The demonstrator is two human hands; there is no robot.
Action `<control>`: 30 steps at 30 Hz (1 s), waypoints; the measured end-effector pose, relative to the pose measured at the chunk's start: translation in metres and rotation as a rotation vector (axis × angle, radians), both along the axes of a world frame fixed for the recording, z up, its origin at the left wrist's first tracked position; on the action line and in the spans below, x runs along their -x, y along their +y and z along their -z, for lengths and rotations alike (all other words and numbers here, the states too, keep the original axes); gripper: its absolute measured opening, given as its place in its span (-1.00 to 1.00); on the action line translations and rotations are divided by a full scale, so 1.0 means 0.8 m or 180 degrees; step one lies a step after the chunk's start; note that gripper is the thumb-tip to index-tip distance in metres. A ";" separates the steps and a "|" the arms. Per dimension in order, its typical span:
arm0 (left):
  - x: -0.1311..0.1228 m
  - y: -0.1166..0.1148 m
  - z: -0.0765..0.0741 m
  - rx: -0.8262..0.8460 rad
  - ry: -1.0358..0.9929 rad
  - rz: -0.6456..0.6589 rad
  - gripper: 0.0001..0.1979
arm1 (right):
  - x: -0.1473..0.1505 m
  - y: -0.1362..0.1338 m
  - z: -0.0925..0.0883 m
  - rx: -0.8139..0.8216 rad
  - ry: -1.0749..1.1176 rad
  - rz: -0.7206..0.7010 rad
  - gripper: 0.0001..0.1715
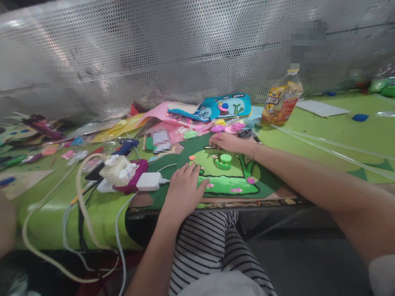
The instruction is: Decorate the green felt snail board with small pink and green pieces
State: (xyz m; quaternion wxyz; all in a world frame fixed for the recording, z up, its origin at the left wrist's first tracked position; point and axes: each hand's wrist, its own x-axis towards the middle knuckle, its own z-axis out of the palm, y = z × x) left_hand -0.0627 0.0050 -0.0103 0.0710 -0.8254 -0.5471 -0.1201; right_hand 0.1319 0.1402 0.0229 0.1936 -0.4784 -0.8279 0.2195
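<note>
A dark green sheet (268,185) with a raised clay picture lies at the table edge in front of me. On it are a light green snail-like figure (225,158), green leaves with a purple flower (251,180), and a black-outlined grass strip (228,187). My left hand (184,185) rests flat on the sheet's left side, fingers spread, near a small orange flower (191,158). Over the sheet's upper part, my right hand (226,142) has its fingers pinched together beside a small white, black-edged shape. A bit of pink shows at its fingers; what they hold is unclear.
Behind the sheet lie a blue clay picture (226,107) and bags of coloured clay (231,126). A bottle of amber liquid (282,98) stands to the right. At left, a power strip with plugs (123,174) trails cables (31,242) over the edge. A perforated metal panel (185,49) rises behind.
</note>
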 end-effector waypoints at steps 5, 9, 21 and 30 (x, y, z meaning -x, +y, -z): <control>0.000 0.000 -0.001 0.0014 -0.0017 -0.0001 -0.51 | -0.001 0.000 0.001 -0.0060 -0.0078 -0.0039 -0.64; 0.000 0.000 0.000 -0.0024 -0.0041 0.0018 -0.52 | -0.001 0.000 0.001 -0.0039 -0.0080 -0.0046 -0.64; 0.000 0.001 0.000 -0.0020 -0.0029 0.0030 -0.51 | 0.001 0.002 0.002 0.0032 0.0047 0.0026 -0.66; 0.001 0.001 0.001 -0.0050 -0.0076 0.0064 -0.52 | -0.002 0.006 0.003 0.0221 0.0365 0.0127 -0.70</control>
